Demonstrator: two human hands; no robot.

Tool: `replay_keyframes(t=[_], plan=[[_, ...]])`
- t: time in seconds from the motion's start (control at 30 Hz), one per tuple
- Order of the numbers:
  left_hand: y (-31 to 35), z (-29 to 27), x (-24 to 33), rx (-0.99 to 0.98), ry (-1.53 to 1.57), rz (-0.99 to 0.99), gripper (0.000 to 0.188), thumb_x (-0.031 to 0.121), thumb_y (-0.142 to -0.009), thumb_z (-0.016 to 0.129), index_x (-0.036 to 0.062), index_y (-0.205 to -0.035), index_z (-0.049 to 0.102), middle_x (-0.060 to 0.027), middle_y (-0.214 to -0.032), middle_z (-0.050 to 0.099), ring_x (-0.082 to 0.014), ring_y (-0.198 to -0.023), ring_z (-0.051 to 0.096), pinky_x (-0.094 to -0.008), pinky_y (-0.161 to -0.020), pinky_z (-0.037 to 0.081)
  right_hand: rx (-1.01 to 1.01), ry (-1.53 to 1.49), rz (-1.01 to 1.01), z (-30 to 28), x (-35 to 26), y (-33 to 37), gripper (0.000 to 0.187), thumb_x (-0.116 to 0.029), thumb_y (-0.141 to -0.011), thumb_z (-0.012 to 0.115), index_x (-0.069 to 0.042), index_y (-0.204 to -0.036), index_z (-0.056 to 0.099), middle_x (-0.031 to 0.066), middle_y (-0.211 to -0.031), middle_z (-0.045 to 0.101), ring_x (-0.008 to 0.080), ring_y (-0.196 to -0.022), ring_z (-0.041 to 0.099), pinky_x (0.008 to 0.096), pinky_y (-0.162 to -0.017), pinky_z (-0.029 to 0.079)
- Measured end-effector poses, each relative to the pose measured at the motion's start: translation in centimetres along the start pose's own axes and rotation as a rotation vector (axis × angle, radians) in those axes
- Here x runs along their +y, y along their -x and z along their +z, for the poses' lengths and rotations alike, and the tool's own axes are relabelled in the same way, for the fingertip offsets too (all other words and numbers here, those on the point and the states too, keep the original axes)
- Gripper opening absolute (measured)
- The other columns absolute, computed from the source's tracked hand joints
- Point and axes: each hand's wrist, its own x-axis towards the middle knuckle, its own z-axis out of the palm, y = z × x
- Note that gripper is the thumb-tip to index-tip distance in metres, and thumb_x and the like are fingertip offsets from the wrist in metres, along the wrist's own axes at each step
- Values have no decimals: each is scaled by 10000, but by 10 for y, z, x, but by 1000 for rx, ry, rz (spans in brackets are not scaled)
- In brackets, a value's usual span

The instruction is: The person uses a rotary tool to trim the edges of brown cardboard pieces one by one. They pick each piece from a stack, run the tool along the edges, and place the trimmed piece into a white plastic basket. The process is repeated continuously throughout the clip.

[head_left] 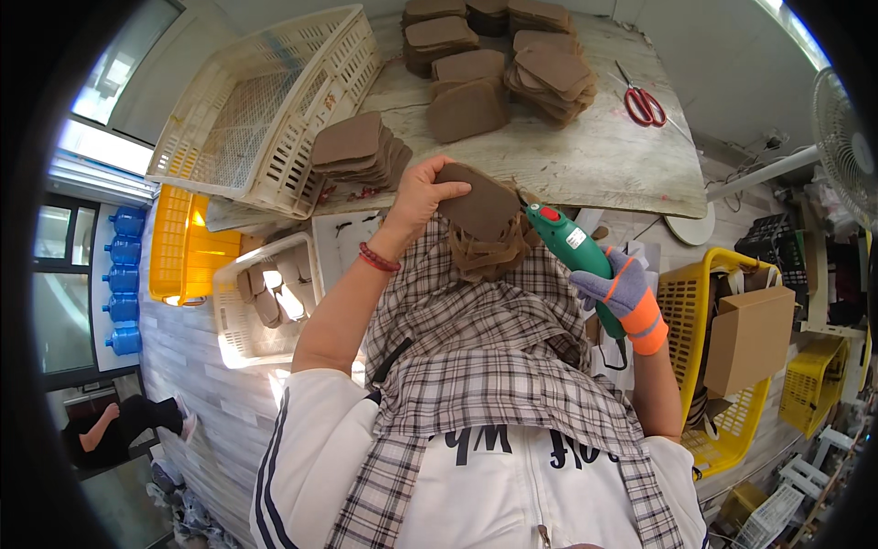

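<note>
My left hand, bare with a red beaded bracelet at the wrist, pinches the edge of a flat brown pad with rounded corners. Wrapped round a green corded power tool with a red switch is my right hand, in a grey and orange glove. The tool's narrow tip meets or nearly meets the pad's right edge; exact contact cannot be made out. Below the held pad, more brown pads lie stacked with ragged edges over my checked apron.
On the worktable stand several stacks of brown pads, red-handled scissors and a white crate. A pale basket holds pads at left. Yellow baskets, a carton and a fan stand right. Another person is far left.
</note>
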Motion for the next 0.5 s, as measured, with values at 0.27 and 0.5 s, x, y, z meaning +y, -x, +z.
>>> replay_keyframes(t=[0.27, 0.5], plan=[[3, 4, -2, -98, -170, -65, 157, 19, -790, 656, 21, -940, 610, -4, -868, 641, -74, -765, 588, -228, -703, 490, 6, 102, -52, 6, 8, -2, 429, -226, -739, 780, 31, -1020, 584, 20, -703, 606, 51, -556, 541, 203, -492, 436], [7, 18, 6, -233, -229, -172, 196, 5, -778, 662, 28, -965, 607, 9, -884, 635, -59, -807, 574, -213, -733, 470, -2, 117, -59, 12, 7, -6, 440, -247, -738, 783, 21, -1027, 585, 8, -680, 599, 38, -529, 524, 190, -467, 414]])
